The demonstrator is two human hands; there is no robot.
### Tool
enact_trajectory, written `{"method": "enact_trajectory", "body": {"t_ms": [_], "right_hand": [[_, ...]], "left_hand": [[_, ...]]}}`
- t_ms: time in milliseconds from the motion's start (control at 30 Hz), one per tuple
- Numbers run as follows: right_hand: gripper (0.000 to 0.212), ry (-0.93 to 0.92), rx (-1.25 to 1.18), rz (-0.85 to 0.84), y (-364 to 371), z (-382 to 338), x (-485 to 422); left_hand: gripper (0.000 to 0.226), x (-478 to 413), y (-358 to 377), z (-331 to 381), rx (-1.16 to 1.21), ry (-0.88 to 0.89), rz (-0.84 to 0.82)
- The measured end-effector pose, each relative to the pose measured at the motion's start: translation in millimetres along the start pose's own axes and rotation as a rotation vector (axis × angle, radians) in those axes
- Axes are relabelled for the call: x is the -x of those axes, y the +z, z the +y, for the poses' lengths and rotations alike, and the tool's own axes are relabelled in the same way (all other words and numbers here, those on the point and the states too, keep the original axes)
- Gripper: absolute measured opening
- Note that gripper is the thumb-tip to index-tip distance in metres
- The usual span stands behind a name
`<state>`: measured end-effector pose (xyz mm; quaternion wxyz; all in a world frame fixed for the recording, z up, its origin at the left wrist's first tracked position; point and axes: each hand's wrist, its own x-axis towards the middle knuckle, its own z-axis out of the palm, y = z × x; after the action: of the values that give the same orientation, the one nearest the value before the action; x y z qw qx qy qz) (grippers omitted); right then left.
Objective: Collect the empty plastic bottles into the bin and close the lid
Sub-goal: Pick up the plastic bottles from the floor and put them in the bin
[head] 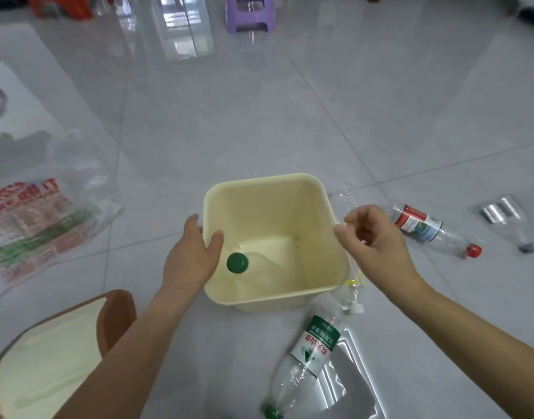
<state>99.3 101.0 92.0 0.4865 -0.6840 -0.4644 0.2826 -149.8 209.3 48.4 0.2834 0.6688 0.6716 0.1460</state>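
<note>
A cream plastic bin point(289, 182) stands open on the tiled floor. Inside it lies a clear bottle with a green cap point(237, 263). My left hand point(193, 255) grips the bin's left rim, thumb inside. Beside the right rim hovers my right hand point(377, 240), its fingers loosely curled and empty. A green-labelled bottle point(314, 343) lies on the floor just in front of the bin. Right of the bin lie a red-capped bottle point(432, 229) and a clear grey-capped bottle point(507, 219). The bin's lid point(48, 352), cream with a brown rim, rests at the lower left.
A printed plastic bag point(39, 225) lies crumpled on the floor at the left. A purple stool point(250, 13) and an orange object point(60, 6) stand far back. Another crushed clear bottle point(350, 293) pokes out at the bin's front right corner.
</note>
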Motion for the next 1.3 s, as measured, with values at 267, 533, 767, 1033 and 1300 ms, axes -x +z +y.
{"method": "enact_trajectory", "body": {"t_ms": [267, 533, 767, 1033, 1300], "right_hand": [[0.049, -0.933, 1.074, -0.915, 9, 119, 78], [0.094, -0.694, 1.262, -1.230, 71, 162, 119], [0.077, -0.520, 0.652, -1.001, 28, 68, 103], [0.064, -0.271, -0.214, -0.298, -25, -68, 15], [0.098, -0.051, 0.205, -0.379, 29, -28, -21]], "left_hand": [[0.047, 24, 1, 2, 0.264, 0.143, 0.086], [0.018, 48, 26, -4, 0.000, 0.242, 0.065], [0.019, 46, 28, -4, -0.012, 0.233, 0.090], [0.049, 52, 22, 0, 0.139, 0.213, 0.063], [0.073, 56, 17, -2, 0.285, 0.132, 0.073]]}}
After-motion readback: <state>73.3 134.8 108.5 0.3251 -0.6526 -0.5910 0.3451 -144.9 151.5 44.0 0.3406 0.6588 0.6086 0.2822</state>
